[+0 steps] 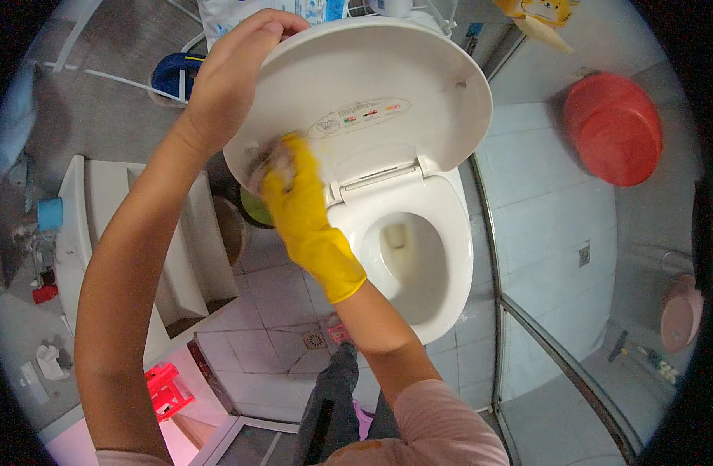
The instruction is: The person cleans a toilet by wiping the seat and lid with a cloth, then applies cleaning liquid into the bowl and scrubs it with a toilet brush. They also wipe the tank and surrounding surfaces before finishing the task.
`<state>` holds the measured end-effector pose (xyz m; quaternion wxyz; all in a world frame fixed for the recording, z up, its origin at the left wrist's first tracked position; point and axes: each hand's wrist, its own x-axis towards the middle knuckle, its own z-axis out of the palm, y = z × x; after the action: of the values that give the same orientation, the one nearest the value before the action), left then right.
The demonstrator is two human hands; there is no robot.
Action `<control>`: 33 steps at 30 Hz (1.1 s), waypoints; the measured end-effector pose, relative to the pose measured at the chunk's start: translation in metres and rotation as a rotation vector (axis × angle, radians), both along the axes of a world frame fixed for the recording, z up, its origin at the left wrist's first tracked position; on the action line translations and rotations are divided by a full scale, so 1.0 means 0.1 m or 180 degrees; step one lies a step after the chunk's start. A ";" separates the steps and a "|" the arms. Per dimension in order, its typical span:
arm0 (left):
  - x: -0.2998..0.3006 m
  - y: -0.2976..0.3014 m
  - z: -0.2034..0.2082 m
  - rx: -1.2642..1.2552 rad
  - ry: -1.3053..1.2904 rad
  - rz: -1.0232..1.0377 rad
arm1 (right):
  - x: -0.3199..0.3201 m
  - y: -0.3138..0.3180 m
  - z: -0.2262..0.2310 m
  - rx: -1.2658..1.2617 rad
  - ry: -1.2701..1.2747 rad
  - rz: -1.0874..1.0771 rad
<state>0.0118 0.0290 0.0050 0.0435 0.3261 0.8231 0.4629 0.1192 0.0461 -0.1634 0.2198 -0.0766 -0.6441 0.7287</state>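
"Two hands on the lid [426, 74]?"

"Yes. Lid raised, 12 o'clock off the bowl [459, 264]. Left hand [236, 66] bare, fingers hooked over its 10–11 o'clock rim. Right hand [300, 210], yellow glove, gripping a blurred brownish pad [263, 165] at its 8."

"Obstructions, from bowl?"

"Shelf [187, 272] at 9, left forearm crossing it. Green tub [255, 210] near 10, glove partly covering. Metal track [491, 248] at 3, before red basin [613, 128] at 2."

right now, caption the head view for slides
Bare left hand gripping raised, rounded white toilet lid, yellow-gloved right hand holding blurred brownish wad at its underside.
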 end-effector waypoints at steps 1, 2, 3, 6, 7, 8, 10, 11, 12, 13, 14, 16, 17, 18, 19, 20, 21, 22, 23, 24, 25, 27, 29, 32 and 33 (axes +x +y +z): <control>0.01 -0.01 -0.02 -0.0002 0.0066 0.0050 | 0.11 -0.06 0.05 -0.0100 -0.0087 0.0548; 0.02 -0.01 -0.05 -0.0002 0.0133 0.0096 | 0.17 -0.09 0.08 -0.0200 -0.0175 0.1090; 0.03 -0.08 -0.05 0.0000 0.0039 0.0107 | 0.19 0.03 0.32 -0.1037 -0.0394 0.1477; 0.00 -0.03 -0.05 -0.0021 -0.0021 0.0081 | 0.20 0.29 0.33 -0.2268 -0.0836 0.2771; 0.01 -0.05 -0.04 -0.0108 0.0073 0.0166 | 0.25 0.38 0.48 -0.1118 -0.0950 0.3658; 0.02 -0.07 -0.03 -0.0199 0.0165 0.0251 | 0.34 0.44 0.62 0.0096 -0.1031 0.4461; 0.01 0.13 -0.03 0.0085 -0.0096 0.0139 | 0.69 0.37 0.30 0.0307 0.0029 0.4731; 0.04 0.07 0.00 0.0147 -0.0210 0.0191 | 0.80 0.39 0.15 0.0271 0.0110 0.4158; 0.04 0.03 -0.02 0.0126 -0.0174 0.0187 | 0.93 0.53 -0.03 0.0249 0.0146 0.3569; 0.03 0.03 -0.03 0.0106 -0.0129 0.0171 | 1.01 0.71 -0.23 0.0240 0.0191 0.2969; 0.03 0.03 0.00 0.0061 -0.0063 0.0167 | 1.03 0.88 -0.56 0.0557 -0.0703 0.2355; 0.02 -0.07 -0.03 -0.0098 0.0028 0.0265 | 0.84 1.36 -0.44 0.0166 -0.2426 0.1431; 0.03 -0.09 -0.02 -0.0169 0.0078 0.0302 | 0.74 1.62 -0.35 -0.0194 -0.3135 0.0837; 0.03 -0.03 -0.03 -0.0142 0.0044 0.0315 | 0.67 1.83 -0.43 -0.0932 -0.2159 0.0645; 0.05 -0.06 0.00 -0.0187 0.0027 0.0392 | 0.56 1.97 -0.53 -0.0507 -0.2176 0.0763; 0.06 -0.03 0.01 -0.0186 0.0011 0.0417 | 0.48 2.13 -0.80 -0.0545 -0.2085 0.0866; 0.07 0.02 0.04 -0.0210 -0.0037 0.0361 | 0.40 2.22 -1.10 -0.0539 -0.1940 0.0717; 0.09 -0.01 0.06 -0.0233 -0.0066 0.0404 | 0.28 2.19 -1.25 -0.0816 -0.1849 0.0617; 0.09 -0.03 0.07 -0.0244 -0.0091 0.0437 | 0.18 2.18 -1.39 -0.1078 -0.1750 0.0500; 0.11 -0.04 0.09 -0.0259 -0.0113 0.0472 | 0.06 2.13 -1.43 -0.1585 -0.1692 0.0357; 0.11 -0.01 0.09 -0.0435 0.0006 0.0577 | -0.01 2.15 -1.55 -0.1405 -0.1494 0.0175; 0.11 0.15 0.12 -0.0255 -0.0233 0.0441 | -0.07 2.33 -1.96 -0.0324 -0.0949 -0.0250; 0.12 0.18 0.17 -0.0237 -0.0302 0.0422 | -0.13 2.32 -1.96 -0.0537 -0.0114 -0.0188; 0.18 -0.05 0.13 -0.0309 -0.0322 0.0536 | -0.18 2.06 -1.02 -0.2534 0.0496 0.0153; 0.19 -0.08 0.14 -0.0207 -0.0371 0.0528 | -0.20 2.04 -0.70 -0.2287 0.0241 -0.0010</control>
<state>0.0309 0.0214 0.0185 0.0634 0.2277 0.8579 0.4562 0.0993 0.2503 -0.2333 0.2037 -0.1229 -0.3380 0.9106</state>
